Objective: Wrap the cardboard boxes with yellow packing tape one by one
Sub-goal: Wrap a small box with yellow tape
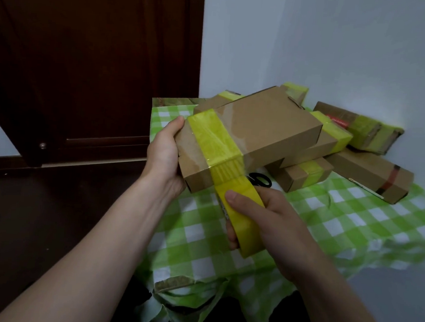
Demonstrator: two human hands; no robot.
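Note:
A flat brown cardboard box [266,129] is held tilted above the table, its near end gripped by my left hand [165,155]. A band of yellow tape [214,138] runs across the box's top near that end and down its front side. The tape continues straight into the yellow tape roll [242,217], which my right hand [275,223] grips just below the box, thumb on the roll's outer face.
A pile of taped cardboard boxes [337,154] lies at the back against the white wall. Black scissors [261,180] lie on the green-and-white checked tablecloth [353,221] behind the roll. A dark wooden door [87,64] stands to the left.

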